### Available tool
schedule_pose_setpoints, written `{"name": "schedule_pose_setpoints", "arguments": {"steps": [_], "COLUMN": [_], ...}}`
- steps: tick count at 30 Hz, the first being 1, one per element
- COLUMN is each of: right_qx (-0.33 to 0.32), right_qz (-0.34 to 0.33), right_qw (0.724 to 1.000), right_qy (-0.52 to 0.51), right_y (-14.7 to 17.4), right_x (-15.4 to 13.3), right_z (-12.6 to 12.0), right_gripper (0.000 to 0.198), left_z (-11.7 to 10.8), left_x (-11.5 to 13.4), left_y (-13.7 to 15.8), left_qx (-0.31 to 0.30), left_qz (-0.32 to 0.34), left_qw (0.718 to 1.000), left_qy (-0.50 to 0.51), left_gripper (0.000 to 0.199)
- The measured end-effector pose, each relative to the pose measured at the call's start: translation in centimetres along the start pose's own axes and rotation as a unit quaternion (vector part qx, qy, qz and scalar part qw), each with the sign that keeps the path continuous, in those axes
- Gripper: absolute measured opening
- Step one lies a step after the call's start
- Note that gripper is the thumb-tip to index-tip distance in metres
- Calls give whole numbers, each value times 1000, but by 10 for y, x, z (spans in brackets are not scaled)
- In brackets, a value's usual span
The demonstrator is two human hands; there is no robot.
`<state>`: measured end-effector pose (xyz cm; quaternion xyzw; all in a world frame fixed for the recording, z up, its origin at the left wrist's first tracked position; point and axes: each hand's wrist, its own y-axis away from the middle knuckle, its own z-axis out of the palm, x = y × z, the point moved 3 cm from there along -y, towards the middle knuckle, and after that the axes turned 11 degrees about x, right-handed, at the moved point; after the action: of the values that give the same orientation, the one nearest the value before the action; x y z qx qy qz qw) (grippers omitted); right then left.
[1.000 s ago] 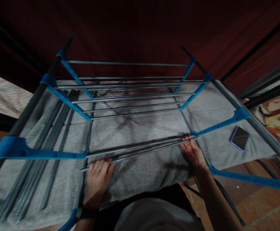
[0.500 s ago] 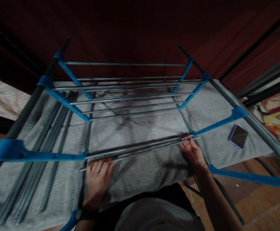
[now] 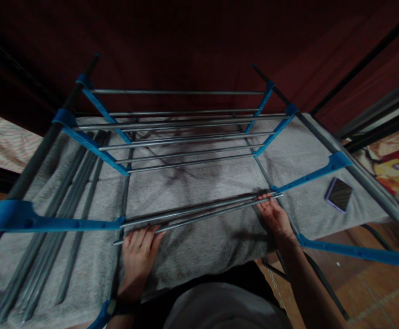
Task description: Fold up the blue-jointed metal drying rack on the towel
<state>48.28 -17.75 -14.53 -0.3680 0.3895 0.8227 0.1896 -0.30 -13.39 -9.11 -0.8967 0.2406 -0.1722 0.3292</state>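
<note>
Left hand [image 3: 139, 249] and right hand [image 3: 274, 215] grasp a slim grey metal rod [image 3: 202, 218], unseated, within the near half of the blue-bracketed grey tubular rack [image 3: 37, 160]; its far brackets [image 3: 277, 131] carry fitted rods [image 3: 186, 140].

The left grip [image 3: 139, 250] and right grip [image 3: 274, 216] hold a metal rod [image 3: 206, 217].

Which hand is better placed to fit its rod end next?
Probably the right hand: there, the rod sits close to the right bracket. By the left hand, it's farther from the left bracket.
</note>
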Motion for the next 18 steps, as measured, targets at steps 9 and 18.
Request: {"name": "schedule_pose_setpoints", "arguments": {"steps": [9,18], "right_qx": [0,-8], "right_qz": [-2,-5], "right_qw": [1000,1000], "right_qy": [1,1], "right_y": [1,0], "right_x": [2,3], "right_z": [0,-1], "right_gripper": [9,15], "left_z": [1,-2], "left_x": [-3,1], "left_y": [2,-3], "left_qx": [3,5], "left_qz": [8,21], "left_qw": [1000,1000], "left_qy": [-13,-14], "left_gripper": [10,13]}}
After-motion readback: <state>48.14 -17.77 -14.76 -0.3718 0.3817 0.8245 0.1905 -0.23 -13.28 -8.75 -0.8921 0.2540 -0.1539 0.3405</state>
